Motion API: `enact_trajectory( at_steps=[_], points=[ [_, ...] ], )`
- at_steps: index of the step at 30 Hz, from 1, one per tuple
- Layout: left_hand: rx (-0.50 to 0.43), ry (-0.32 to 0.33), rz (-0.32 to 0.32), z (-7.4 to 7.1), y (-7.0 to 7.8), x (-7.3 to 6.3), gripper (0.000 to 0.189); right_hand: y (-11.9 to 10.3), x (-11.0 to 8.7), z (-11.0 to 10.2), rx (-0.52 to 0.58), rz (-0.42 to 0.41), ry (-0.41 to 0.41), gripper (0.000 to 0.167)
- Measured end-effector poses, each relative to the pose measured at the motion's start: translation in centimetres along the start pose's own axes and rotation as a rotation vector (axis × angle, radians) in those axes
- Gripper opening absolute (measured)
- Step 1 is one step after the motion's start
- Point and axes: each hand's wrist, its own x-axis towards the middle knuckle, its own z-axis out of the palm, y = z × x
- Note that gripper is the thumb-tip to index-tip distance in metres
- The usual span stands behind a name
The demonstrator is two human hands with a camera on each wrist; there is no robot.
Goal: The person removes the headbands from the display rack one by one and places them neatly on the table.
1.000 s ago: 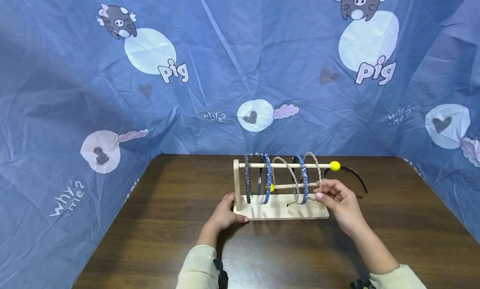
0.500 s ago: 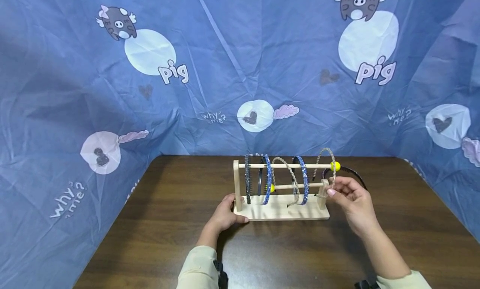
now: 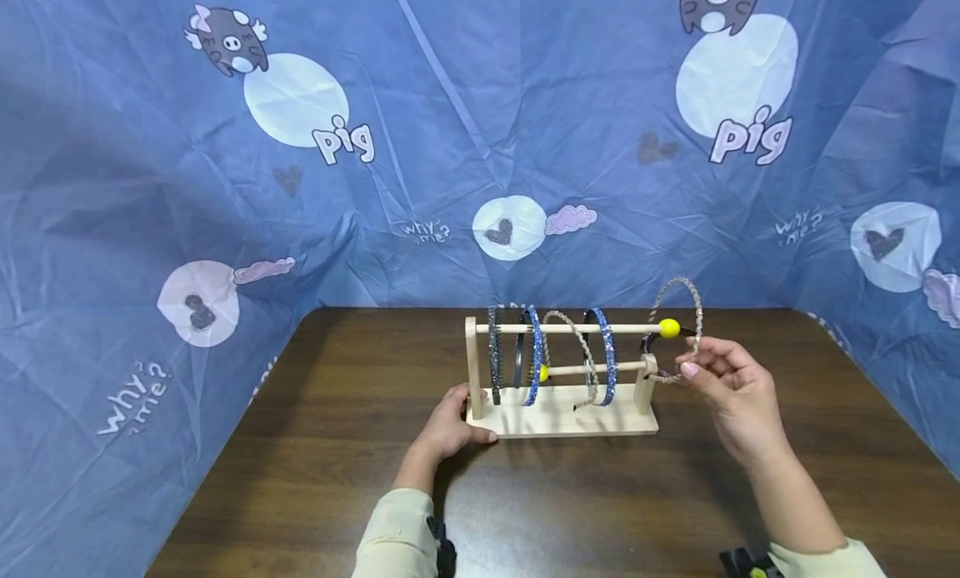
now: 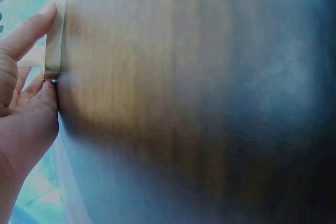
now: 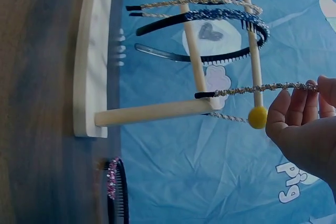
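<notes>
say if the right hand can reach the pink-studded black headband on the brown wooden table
Probably not yet: the right hand pinches a beige beaded headband, though nothing else seems to block the pink-studded one.

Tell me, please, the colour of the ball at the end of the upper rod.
The ball is yellow; the right wrist view shows it best.
</notes>
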Motion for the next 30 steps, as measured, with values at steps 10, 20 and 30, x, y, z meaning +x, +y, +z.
enact_trajectory(
  at_steps=[10,20,30],
  points=[
    [-0.002,-0.005,0.005,-0.1,0.0,0.1,0.061,-1.1,0.3,-0.4,0.031,-0.034,-0.046,0.03],
    [-0.004,0.005,0.002,0.1,0.1,-0.1,0.06,-1.4,0.6,-2.6,-0.026,-0.043,-0.072,0.03],
    [-0.002,0.001,-0.007,0.0,0.3,-0.1,0.062,-0.2,0.2,-5.9,-0.003,-0.009,0.002,0.028]
  ],
)
